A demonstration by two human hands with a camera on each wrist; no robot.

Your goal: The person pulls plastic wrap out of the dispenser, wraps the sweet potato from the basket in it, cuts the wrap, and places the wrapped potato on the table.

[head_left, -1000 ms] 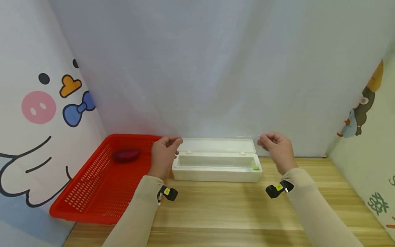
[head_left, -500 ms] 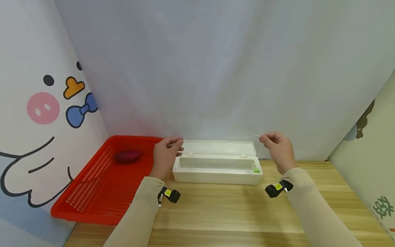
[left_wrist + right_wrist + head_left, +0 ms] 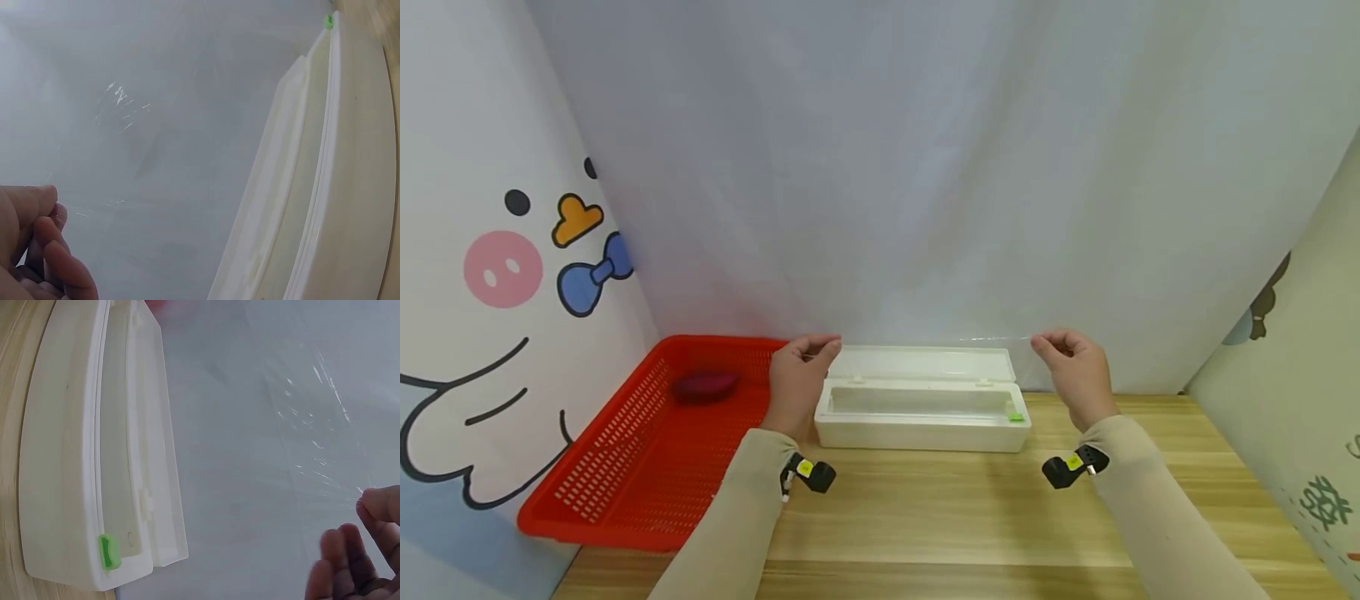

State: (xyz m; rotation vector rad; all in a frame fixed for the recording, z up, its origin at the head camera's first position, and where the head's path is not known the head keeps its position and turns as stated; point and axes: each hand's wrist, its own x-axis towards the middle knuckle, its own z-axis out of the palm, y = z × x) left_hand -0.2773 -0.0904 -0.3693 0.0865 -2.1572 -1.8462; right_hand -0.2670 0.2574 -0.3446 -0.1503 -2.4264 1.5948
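Note:
A sheet of clear cling film [image 3: 319, 444] stretches between my hands, showing mainly as thin glints and a bright upper edge. My left hand [image 3: 797, 383] pinches its left corner between thumb and forefinger. At the opposite corner, my right hand [image 3: 1081, 379] pinches the film the same way, its other fingers curled loosely in the right wrist view. Below and between the hands sits a long white cling film box [image 3: 921, 437] with its lid [image 3: 925, 361] tipped back. A green slider [image 3: 1016, 417] is at the right end of its front rim. No film roll shows inside the box.
A red plastic basket [image 3: 655, 483] stands to the left, partly behind my left forearm. Inside it lies an elongated purple object [image 3: 703, 386]. A pale curtain [image 3: 925, 167] hangs close behind the box. The wooden tabletop [image 3: 925, 508] extends toward me.
Both hands stay nearly in place, still pinching the film. The film's shiny edge, slanted up toward the right hand half a second ago, now runs almost level. The head view has shifted slightly.

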